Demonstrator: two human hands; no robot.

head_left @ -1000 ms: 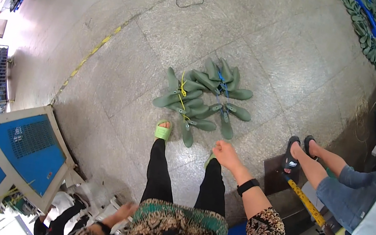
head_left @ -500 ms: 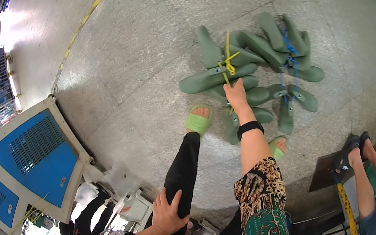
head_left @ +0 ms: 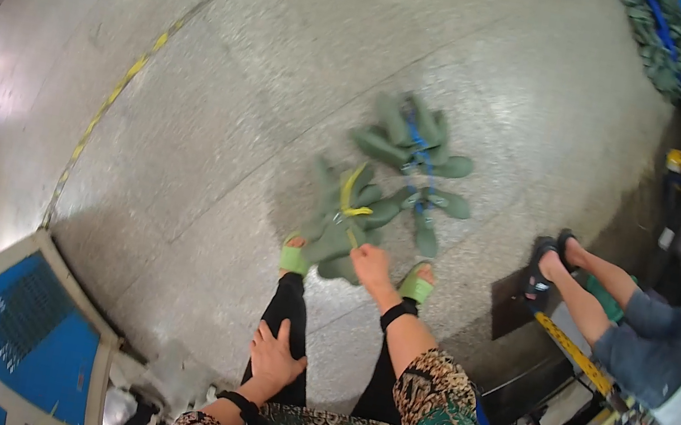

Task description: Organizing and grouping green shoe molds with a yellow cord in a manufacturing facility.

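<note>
Gripping the yellow cord (head_left: 354, 210) bundling the near shoe lasts (head_left: 332, 240): right hand (head_left: 370, 265)! Left hand (head_left: 275, 360) splays (bracing, likely) on the left leg (head_left: 287, 299).

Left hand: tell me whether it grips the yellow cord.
No, the left hand rests on the left leg, away from the yellow cord.

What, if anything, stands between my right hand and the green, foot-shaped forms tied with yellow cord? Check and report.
Nothing visible: your right hand is closed on the thin yellow cord tying those green, foot-shaped forms. The similar green cluster strung on blue cord lies farther out, not between.
</note>
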